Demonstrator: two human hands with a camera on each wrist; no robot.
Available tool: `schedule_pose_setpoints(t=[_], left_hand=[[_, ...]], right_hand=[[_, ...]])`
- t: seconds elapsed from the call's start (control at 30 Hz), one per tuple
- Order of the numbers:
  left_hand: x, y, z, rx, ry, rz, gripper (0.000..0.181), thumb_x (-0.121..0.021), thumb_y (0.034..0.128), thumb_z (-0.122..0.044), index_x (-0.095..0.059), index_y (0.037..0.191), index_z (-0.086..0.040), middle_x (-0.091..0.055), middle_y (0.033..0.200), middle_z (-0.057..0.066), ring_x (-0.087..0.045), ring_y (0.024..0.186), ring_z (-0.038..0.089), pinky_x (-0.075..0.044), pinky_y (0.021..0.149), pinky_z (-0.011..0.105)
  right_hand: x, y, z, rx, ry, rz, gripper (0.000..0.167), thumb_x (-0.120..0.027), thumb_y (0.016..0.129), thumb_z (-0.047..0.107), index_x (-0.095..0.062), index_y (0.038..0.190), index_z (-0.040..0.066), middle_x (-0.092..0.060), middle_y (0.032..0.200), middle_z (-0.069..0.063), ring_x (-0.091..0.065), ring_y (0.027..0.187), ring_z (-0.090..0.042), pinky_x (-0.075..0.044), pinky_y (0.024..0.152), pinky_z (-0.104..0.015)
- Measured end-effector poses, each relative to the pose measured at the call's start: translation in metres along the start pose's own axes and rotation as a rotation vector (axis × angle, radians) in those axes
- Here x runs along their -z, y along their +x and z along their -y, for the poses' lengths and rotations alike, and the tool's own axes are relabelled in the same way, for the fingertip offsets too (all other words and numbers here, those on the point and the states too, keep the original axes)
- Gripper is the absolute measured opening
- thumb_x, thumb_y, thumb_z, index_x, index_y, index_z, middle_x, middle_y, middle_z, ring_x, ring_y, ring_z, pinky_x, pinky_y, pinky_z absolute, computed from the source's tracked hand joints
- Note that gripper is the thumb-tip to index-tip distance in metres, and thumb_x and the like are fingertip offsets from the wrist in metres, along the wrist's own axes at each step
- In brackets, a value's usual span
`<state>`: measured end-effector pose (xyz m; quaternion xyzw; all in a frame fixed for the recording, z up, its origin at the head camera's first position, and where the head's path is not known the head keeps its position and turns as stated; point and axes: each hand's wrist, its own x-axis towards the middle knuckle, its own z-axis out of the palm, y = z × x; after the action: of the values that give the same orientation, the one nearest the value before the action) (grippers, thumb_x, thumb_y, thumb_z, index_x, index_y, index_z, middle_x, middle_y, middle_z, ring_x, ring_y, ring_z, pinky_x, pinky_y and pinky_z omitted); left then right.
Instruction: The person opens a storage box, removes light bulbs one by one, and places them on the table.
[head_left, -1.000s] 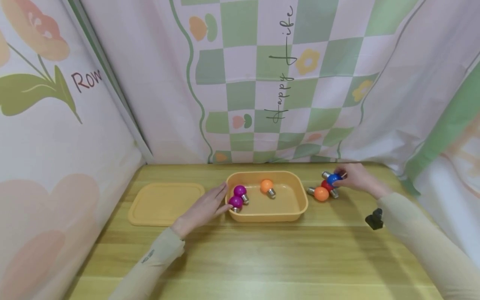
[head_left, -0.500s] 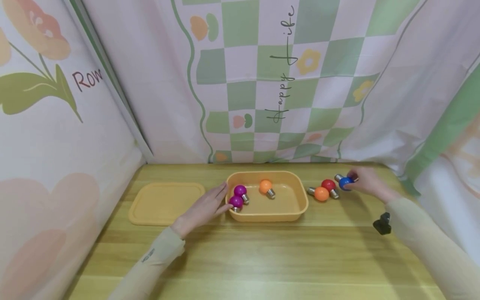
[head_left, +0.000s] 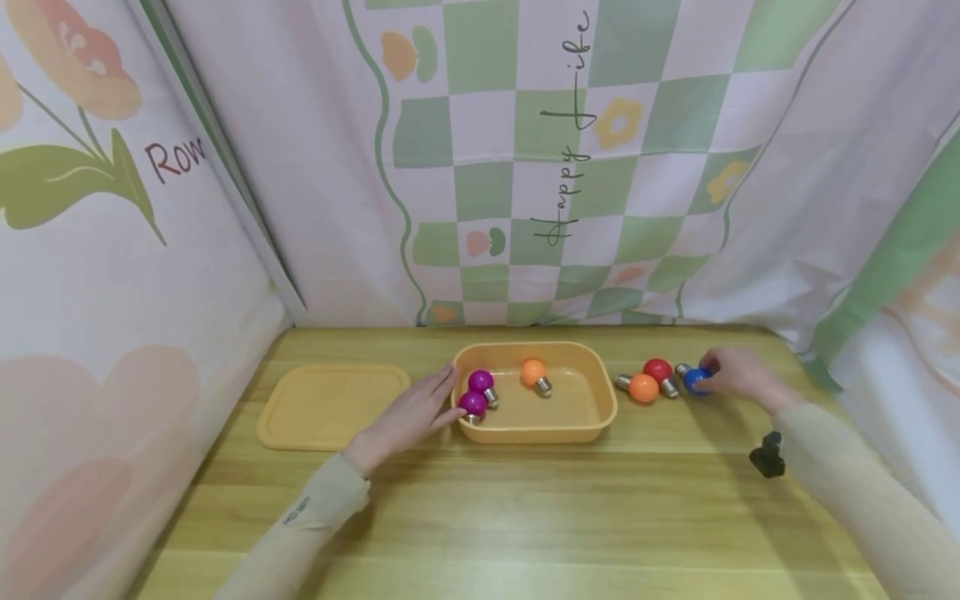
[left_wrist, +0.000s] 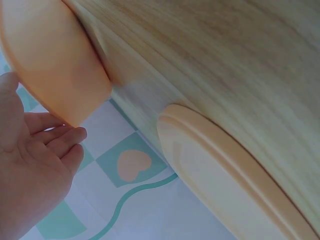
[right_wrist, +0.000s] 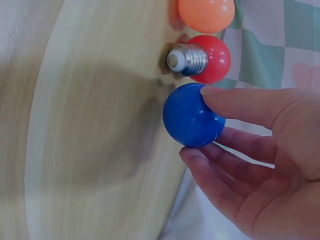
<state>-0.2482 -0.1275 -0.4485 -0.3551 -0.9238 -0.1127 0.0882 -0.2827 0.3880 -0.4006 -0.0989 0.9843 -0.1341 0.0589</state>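
Note:
My right hand [head_left: 742,375] pinches a blue bulb [head_left: 697,381] between thumb and fingers at the right of the table; the right wrist view shows the blue bulb [right_wrist: 192,115] between the thumb and fingertips. Just left of it lie a red bulb [head_left: 657,371] and an orange bulb [head_left: 643,388]. My left hand [head_left: 405,417] rests against the left rim of the yellow box [head_left: 536,435], its fingers fairly straight. Inside the box are two purple bulbs [head_left: 481,382] at the left and an orange bulb [head_left: 533,372] near the back.
A flat yellow lid [head_left: 330,408] lies left of the box, partly behind the left hand. A patterned curtain [head_left: 555,183] hangs along the table's back edge, and a printed cloth [head_left: 112,292] covers the left side. A black object [head_left: 768,455] is at the right sleeve.
The right hand has carried the blue bulb right and down, from over the red bulb to beside it, uncovering the red one. The left hand stays at the box.

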Motion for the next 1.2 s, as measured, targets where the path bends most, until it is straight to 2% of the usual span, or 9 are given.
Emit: schedule_pose_setpoints(t=[0.47, 0.87, 1.2], left_hand=[[0.0015, -0.0002, -0.0015, -0.006, -0.013, -0.019, 0.068, -0.054, 0.1016, -0.039, -0.039, 0.146, 0.011, -0.039, 0.153, 0.03, -0.047, 0.138, 0.042, -0.043, 0.115, 0.051], [0.0004, -0.0003, -0.0008, 0.013, 0.005, 0.007, 0.069, -0.051, 0.1022, -0.042, -0.037, 0.148, 0.008, -0.037, 0.155, 0.027, -0.045, 0.14, 0.039, -0.041, 0.117, 0.048], [-0.0021, -0.0003, 0.001, 0.021, 0.006, 0.022, 0.07, -0.048, 0.1029, -0.044, -0.035, 0.149, 0.007, -0.035, 0.156, 0.026, -0.044, 0.141, 0.039, -0.039, 0.118, 0.048]], right_hand=[[-0.0071, -0.0016, 0.0026, 0.018, -0.003, 0.026, 0.046, -0.079, 0.077, 0.018, -0.062, 0.1, -0.019, -0.067, 0.092, -0.032, -0.064, 0.082, -0.041, -0.056, 0.079, -0.057], [-0.0085, 0.0013, -0.0022, 0.007, -0.007, 0.057, 0.048, -0.077, 0.079, 0.02, -0.062, 0.103, -0.018, -0.067, 0.094, -0.031, -0.064, 0.085, -0.041, -0.056, 0.08, -0.056], [-0.0042, -0.0006, -0.0033, -0.002, 0.015, 0.05, 0.054, -0.077, 0.08, 0.022, -0.059, 0.108, -0.02, -0.065, 0.1, -0.036, -0.063, 0.089, -0.046, -0.055, 0.082, -0.059]])
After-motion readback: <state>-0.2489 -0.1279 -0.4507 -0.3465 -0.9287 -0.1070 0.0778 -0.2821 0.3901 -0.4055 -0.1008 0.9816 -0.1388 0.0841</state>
